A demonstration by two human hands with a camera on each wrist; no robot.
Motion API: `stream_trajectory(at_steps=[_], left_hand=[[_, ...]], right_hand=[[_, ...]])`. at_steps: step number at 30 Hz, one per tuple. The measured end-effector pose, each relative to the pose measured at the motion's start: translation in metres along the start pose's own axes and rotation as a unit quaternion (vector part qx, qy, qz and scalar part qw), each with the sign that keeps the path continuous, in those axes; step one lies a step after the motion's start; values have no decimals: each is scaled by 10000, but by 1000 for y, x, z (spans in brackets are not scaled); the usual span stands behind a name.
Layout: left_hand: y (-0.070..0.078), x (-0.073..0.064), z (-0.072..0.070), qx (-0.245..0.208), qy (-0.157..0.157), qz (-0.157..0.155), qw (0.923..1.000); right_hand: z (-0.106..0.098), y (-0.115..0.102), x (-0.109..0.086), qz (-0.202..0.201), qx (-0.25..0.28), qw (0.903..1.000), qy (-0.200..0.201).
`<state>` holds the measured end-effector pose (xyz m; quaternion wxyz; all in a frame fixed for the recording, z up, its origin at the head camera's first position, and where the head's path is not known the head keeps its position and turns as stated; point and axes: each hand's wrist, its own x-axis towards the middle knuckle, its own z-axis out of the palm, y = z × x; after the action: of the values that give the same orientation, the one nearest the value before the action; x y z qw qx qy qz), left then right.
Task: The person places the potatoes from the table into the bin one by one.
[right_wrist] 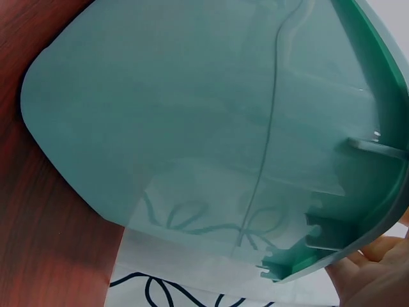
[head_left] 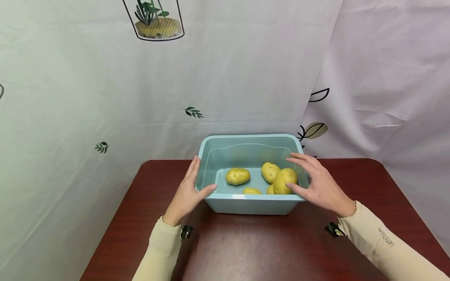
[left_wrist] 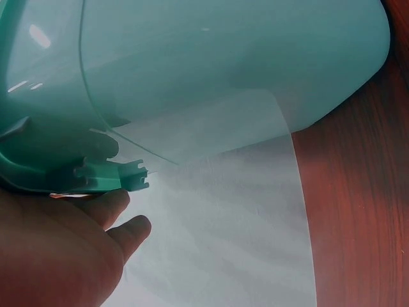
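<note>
A light blue plastic bin [head_left: 246, 205] sits toward the far side of the table, with several yellow potatoes [head_left: 238, 176] inside it. My left hand [head_left: 186, 193] is at the bin's left end, fingers straight along its side and thumb over the front left corner. At the right end is my right hand [head_left: 321, 187], its fingers spread over the side rim and its thumb extended toward the largest potato [head_left: 285, 180]. In the left wrist view, two fingertips [left_wrist: 133, 227] show just outside the rim. The right wrist view has fingers [right_wrist: 377, 272] right at the rim's outer edge.
The dark red wooden table [head_left: 242, 246] has rounded far corners. Close behind the bin hangs a pale cloth [head_left: 246, 70] printed with leaves and a plant jar. Small black devices [head_left: 333, 229] are worn at both wrists.
</note>
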<state>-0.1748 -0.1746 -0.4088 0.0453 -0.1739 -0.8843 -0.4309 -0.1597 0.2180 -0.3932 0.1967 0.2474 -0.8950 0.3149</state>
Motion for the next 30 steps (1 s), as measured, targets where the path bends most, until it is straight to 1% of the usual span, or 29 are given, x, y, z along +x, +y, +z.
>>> stream_trajectory(at_steps=[7,14,23,30], left_hand=[[-1,1,-3,56,-24,12,10000],[-2,-1,-6,65,-31,-14,10000],[-2,0,-9,165,-64,-52,9998],[-2,0,-10,181,-106,25,9998]], right_hand=[[2,0,0,7,60,9999,157],[4,0,0,-51,-19,9995,310],[2,-2,-2,97,-62,9992,378],[1,-1,-4,162,-130,9985,505]])
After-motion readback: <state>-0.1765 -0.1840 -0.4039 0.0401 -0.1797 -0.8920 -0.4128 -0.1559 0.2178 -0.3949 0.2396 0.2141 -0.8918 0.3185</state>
